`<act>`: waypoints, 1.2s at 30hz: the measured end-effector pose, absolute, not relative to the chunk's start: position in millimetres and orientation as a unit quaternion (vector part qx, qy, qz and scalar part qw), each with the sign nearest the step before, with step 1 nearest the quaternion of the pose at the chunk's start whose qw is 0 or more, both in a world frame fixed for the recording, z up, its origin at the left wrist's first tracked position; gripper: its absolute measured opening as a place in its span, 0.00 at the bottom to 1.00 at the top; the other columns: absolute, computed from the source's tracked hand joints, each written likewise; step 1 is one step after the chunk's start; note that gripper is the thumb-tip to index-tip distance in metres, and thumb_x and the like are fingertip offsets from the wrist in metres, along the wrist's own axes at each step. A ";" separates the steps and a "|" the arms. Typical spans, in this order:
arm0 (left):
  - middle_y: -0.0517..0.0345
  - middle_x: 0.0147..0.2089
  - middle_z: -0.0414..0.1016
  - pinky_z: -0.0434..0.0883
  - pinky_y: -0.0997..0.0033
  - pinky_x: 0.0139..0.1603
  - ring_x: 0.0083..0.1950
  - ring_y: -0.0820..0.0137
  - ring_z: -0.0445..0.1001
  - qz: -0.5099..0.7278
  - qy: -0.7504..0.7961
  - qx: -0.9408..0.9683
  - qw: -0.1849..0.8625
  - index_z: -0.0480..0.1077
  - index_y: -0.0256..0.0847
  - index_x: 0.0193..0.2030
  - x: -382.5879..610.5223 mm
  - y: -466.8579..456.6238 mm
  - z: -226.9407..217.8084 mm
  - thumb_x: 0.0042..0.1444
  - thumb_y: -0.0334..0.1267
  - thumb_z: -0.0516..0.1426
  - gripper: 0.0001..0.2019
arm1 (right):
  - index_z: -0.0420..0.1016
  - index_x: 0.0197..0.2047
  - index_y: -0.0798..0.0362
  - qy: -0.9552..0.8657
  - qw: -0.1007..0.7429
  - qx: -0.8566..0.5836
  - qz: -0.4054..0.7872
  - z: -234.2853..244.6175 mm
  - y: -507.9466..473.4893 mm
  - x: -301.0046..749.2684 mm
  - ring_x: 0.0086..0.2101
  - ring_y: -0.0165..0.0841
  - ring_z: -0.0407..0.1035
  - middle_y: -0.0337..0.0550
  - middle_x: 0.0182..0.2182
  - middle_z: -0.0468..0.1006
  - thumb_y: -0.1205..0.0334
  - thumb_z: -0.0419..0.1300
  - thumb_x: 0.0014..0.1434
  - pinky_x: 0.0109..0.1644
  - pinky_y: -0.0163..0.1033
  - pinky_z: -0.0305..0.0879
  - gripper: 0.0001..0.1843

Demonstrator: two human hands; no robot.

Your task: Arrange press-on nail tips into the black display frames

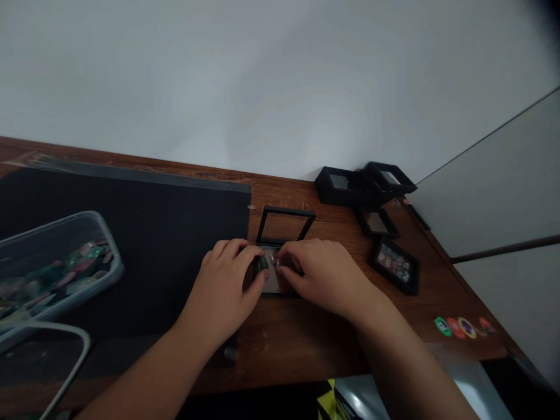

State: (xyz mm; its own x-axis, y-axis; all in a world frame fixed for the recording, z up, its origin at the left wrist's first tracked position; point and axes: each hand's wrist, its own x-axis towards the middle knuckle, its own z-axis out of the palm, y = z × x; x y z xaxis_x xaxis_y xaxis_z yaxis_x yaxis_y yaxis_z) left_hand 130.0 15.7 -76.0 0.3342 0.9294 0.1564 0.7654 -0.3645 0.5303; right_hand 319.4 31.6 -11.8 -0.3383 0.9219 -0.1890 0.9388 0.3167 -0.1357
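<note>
A small black-framed display case stands open on the wooden table, its hinged lid (308,224) raised and tilted back. Its pale inner sheet (271,284) shows between my two hands. The thumb and forefinger of my left hand (225,277) are closed around a dark green polished stone (263,263) over the case's left side. Opposite, my right hand (321,271) is in a pinch at the sheet, near a small shiny, clear piece (275,261). Blur and the fingers hide whether it is held. Both hands cover the case's sides.
On the left, a clear plastic tub (117,265) of polished stones sits on a black mat (184,233). Several black cases (336,189) lie at the back right, one filled case (395,265) nearer. Coloured round chips (467,328) lie right; a white cable (83,344) crosses the front left.
</note>
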 end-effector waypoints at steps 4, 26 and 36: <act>0.50 0.52 0.72 0.68 0.46 0.56 0.55 0.56 0.67 0.219 0.533 0.796 0.185 0.73 0.44 0.51 130.5 15.5 -75.0 0.65 0.40 0.54 0.11 | 0.80 0.41 0.48 0.806 0.043 0.580 -0.106 -10.8 31.8 317.2 0.33 0.37 0.74 0.40 0.33 0.83 0.58 0.61 0.62 0.33 0.38 0.51 0.08; 0.51 0.55 0.74 0.70 0.47 0.56 0.55 0.56 0.69 0.215 0.530 0.805 0.160 0.75 0.48 0.57 130.9 16.9 -77.4 0.66 0.41 0.56 0.16 | 0.80 0.46 0.47 0.815 0.014 0.567 -0.122 -20.6 35.6 319.2 0.35 0.37 0.76 0.40 0.36 0.83 0.61 0.58 0.64 0.34 0.38 0.53 0.10; 0.52 0.53 0.75 0.70 0.49 0.56 0.54 0.57 0.69 0.225 0.530 0.801 0.164 0.75 0.48 0.57 131.8 17.7 -78.3 0.66 0.41 0.55 0.16 | 0.80 0.47 0.45 0.810 0.019 0.575 -0.115 -20.7 37.0 317.7 0.36 0.38 0.76 0.40 0.36 0.84 0.60 0.59 0.64 0.34 0.38 0.54 0.10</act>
